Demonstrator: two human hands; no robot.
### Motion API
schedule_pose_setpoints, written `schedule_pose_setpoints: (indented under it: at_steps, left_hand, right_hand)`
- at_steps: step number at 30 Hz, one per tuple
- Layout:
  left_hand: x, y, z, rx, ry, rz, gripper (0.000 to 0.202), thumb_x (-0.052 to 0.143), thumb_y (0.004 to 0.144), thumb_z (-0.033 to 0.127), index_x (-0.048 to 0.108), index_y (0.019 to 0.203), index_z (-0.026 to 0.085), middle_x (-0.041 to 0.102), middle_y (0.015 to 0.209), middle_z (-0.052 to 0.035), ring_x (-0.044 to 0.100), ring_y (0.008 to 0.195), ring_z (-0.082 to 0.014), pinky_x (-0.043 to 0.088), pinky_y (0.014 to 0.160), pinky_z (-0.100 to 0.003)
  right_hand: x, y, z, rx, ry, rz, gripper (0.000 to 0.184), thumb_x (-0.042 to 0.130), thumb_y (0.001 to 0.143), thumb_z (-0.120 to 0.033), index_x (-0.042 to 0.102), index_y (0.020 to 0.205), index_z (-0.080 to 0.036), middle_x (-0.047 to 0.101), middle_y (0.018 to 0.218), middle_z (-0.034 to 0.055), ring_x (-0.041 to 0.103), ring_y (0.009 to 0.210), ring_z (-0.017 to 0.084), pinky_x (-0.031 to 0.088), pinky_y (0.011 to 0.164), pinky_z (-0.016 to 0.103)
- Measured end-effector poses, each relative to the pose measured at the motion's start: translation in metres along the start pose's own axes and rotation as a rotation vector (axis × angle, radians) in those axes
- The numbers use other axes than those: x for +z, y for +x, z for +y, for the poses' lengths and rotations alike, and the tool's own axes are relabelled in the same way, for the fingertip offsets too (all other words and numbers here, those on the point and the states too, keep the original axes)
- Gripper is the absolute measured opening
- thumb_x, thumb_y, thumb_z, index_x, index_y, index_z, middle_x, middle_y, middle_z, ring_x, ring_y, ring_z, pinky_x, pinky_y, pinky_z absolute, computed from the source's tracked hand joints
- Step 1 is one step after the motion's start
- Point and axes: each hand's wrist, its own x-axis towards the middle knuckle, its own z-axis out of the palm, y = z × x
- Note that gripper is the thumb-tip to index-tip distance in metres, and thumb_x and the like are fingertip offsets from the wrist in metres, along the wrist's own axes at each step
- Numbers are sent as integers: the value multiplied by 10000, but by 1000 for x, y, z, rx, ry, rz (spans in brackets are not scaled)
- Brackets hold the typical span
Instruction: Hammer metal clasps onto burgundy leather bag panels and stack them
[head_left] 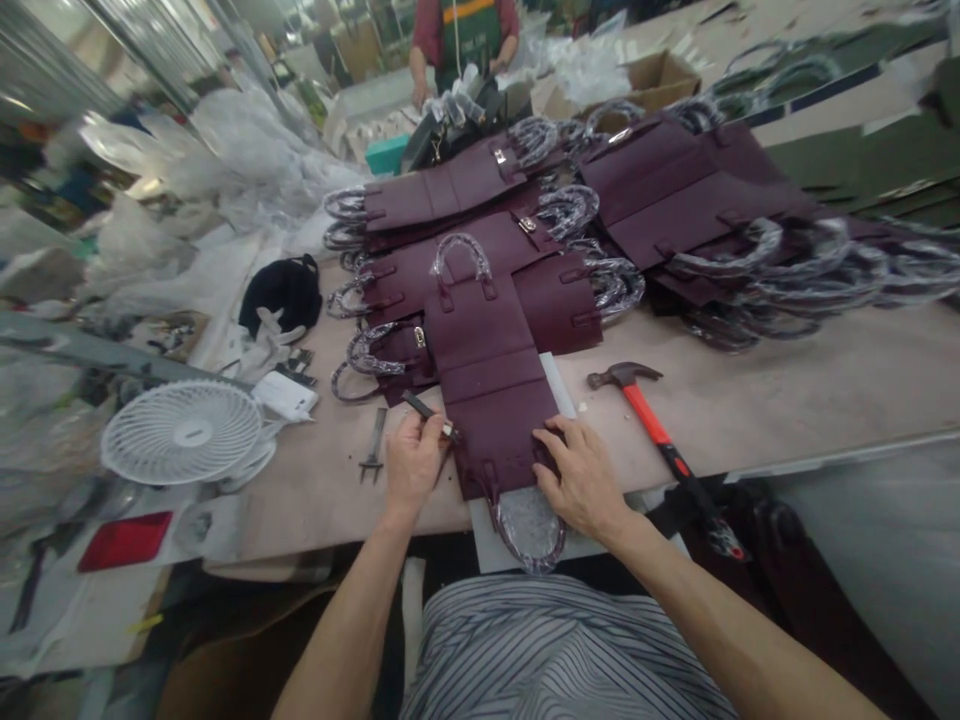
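A burgundy handbag piece (495, 395) lies unfolded in front of me, with one plastic-wrapped handle at its far end and another at its near end. My left hand (415, 460) is closed around a slim dark bar with a bright metal end (418, 404), just at the bag's left edge. Resting on the right edge of the bag, my right hand (581, 470) has its fingers bent and apart. A two-pronged metal tool (373, 445) lies left of my left hand. To the right is a claw hammer (649, 415) with a red and black handle.
More burgundy bag pieces (450, 185) are stacked beyond, with another pile (697, 190) at the right. A white fan (184, 432), a black pouch (281, 295) and a red tray (125, 541) stand at the left. Across the table, a person (469, 35) in an apron is at work.
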Motion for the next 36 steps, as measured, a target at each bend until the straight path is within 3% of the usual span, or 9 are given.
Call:
schedule_pose_setpoints:
  at_steps: [5,8,11,18,22,25,28,32,36]
  left_hand:
    - [-36,5,-17,30,928,-40,222,539,952,315,682,1026,162,713,928,-125,687,879,-289,510,770,-365]
    - [-32,-5,-21,79,1066,-39,227,507,979,291,681,1073,180,702,1052,-120,677,929,-272,490,746,-332]
    - [-21,-16,-21,173,1054,-40,206,513,977,274,699,980,185,697,1015,-110,670,903,-247,476,734,-310]
    - [-5,-8,-26,84,874,-250,27,649,827,205,662,837,183,704,880,-105,677,854,-249,476,721,-306]
    - [-8,5,-23,-10,790,-265,180,669,751,185,553,614,195,659,679,-99,681,756,-254,475,656,-294]
    - [-18,7,-22,-180,481,-209,247,706,678,183,484,572,198,592,551,-48,660,627,-219,477,568,-258]
    - [-25,-1,-18,-340,56,-199,221,724,675,289,538,722,180,577,528,9,624,510,-176,501,499,-244]
    - [-4,-23,-1,-232,-457,-126,395,803,645,376,589,894,157,705,789,-34,699,684,-164,591,623,-263]
    - [37,-42,12,-80,-472,-215,256,714,787,374,629,899,160,724,855,-59,711,782,-166,598,691,-260]
  right_hand:
    - [1,0,-1,7,3,3,417,639,877,-255,608,1279,-150,508,1346,146,441,1277,325,388,1111,503]
    - [1,1,-1,-4,13,17,420,648,872,-261,608,1274,-147,511,1337,147,445,1275,324,394,1107,499]
    - [1,1,1,-25,9,26,408,627,884,-273,607,1269,-140,514,1327,154,452,1266,326,399,1098,506]
    - [7,2,7,-43,4,33,383,590,908,-323,600,1262,-177,519,1320,147,469,1248,334,410,1078,525]
    - [6,2,5,-49,1,43,384,591,908,-304,599,1263,-158,520,1314,152,465,1253,330,404,1088,518]
    - [3,2,2,-36,7,44,383,605,903,-291,604,1260,-151,524,1315,152,461,1258,330,407,1089,514]
    - [2,1,1,-21,17,40,386,624,891,-277,610,1256,-151,524,1321,151,464,1252,330,417,1079,511]
    - [3,0,1,-14,20,42,387,627,888,-269,610,1259,-160,526,1324,147,468,1244,329,420,1072,512]
    - [3,-1,1,-15,10,46,379,622,896,-278,608,1258,-168,526,1327,145,469,1244,331,420,1069,512]
